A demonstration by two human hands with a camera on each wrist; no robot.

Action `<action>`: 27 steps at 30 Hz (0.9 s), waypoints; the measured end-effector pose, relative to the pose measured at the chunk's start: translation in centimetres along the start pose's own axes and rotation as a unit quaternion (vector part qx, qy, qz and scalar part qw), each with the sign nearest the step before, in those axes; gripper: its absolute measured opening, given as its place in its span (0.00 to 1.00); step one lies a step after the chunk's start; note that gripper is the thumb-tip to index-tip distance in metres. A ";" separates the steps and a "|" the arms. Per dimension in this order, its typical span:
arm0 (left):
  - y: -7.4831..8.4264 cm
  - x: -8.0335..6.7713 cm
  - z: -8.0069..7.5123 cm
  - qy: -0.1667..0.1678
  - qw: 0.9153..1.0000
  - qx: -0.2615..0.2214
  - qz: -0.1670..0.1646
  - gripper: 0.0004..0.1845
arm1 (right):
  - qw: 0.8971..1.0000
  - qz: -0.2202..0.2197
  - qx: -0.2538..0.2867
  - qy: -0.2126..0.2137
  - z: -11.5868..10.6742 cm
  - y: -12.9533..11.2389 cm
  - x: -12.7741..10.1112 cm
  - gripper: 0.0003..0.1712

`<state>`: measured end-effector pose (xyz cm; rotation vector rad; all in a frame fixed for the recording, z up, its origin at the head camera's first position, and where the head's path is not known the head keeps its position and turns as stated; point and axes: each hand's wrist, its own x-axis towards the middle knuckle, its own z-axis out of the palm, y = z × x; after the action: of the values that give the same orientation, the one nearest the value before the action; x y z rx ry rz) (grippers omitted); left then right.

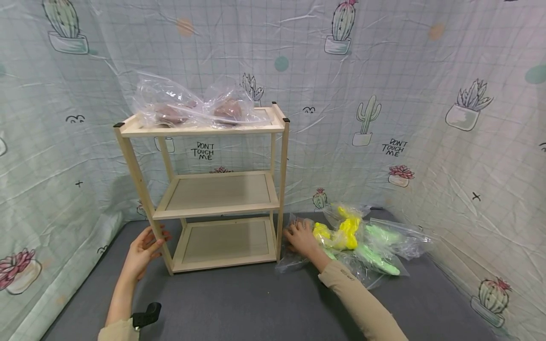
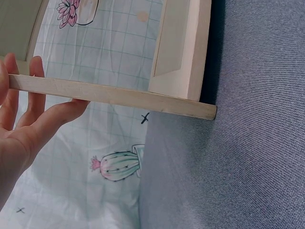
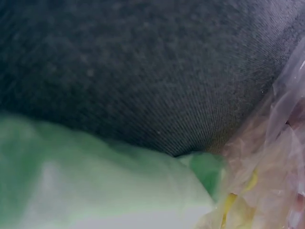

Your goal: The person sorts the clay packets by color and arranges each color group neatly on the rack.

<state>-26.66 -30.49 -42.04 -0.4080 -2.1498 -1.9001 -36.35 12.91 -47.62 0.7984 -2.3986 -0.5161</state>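
Observation:
A pale wooden three-tier shelf (image 1: 217, 194) stands on the grey cloth. My left hand (image 1: 147, 246) holds its front left leg (image 2: 114, 95) low down, thumb on one side and fingers (image 2: 35, 71) on the other. My right hand (image 1: 298, 236) lies with curled fingers on a clear plastic bag (image 1: 294, 258) with something brownish in it, just right of the shelf's front right leg. Beside that hand lie clear bags of yellow toys (image 1: 345, 232) and green toys (image 1: 379, 258). The right wrist view is a blur of green bag (image 3: 95, 186), clear plastic (image 3: 271, 157) and dark cloth; the hand does not show there.
Two clear bags with brown contents (image 1: 192, 111) sit on the top tier. The middle and bottom tiers hold nothing. Cactus-print cloth walls (image 1: 448, 142) close in the left, back and right. Grey floor cloth (image 1: 239, 303) lies in front.

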 end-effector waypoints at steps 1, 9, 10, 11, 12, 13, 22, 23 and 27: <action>0.0 0.0 0.0 0.000 1.000 -0.001 0.000 0.20 | 1.000 -0.002 0.002 0.006 0.0 0.0 0.0 0.21; -0.2 0.0 0.1 -0.001 1.000 -0.001 0.000 0.21 | 0.999 -0.012 0.003 0.030 -0.3 0.6 -0.3 0.19; -0.2 0.0 0.1 -0.001 1.000 -0.002 0.000 0.21 | 0.999 -0.014 -0.003 0.036 -0.4 0.7 -0.2 0.20; -0.2 0.0 0.0 -0.001 1.000 -0.002 0.001 0.20 | 0.999 -0.016 -0.007 0.042 -0.5 0.9 -0.2 0.20; -0.2 0.0 0.0 -0.001 1.000 -0.003 0.002 0.20 | 0.999 -0.017 -0.009 0.050 -0.6 1.0 -0.2 0.20; -0.2 0.0 0.0 -0.002 1.000 -0.003 0.003 0.20 | 0.998 -0.018 -0.013 0.058 -0.7 1.1 -0.2 0.20; -0.2 0.1 -0.1 -0.001 1.000 0.001 0.002 0.20 | 0.992 -0.017 0.028 0.118 -3.2 2.9 0.0 0.09; -0.2 0.1 -0.1 -0.001 1.000 0.001 0.002 0.21 | 0.991 -0.017 0.040 0.128 -3.7 3.2 0.1 0.09; -0.2 0.1 -0.1 -0.001 1.000 0.002 0.004 0.21 | 0.986 -0.022 0.057 0.157 -5.8 4.4 0.4 0.10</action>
<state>-26.80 -30.64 -42.19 -0.4176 -2.1505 -1.8913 -35.00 14.92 -40.73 0.9118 -2.1371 -0.2489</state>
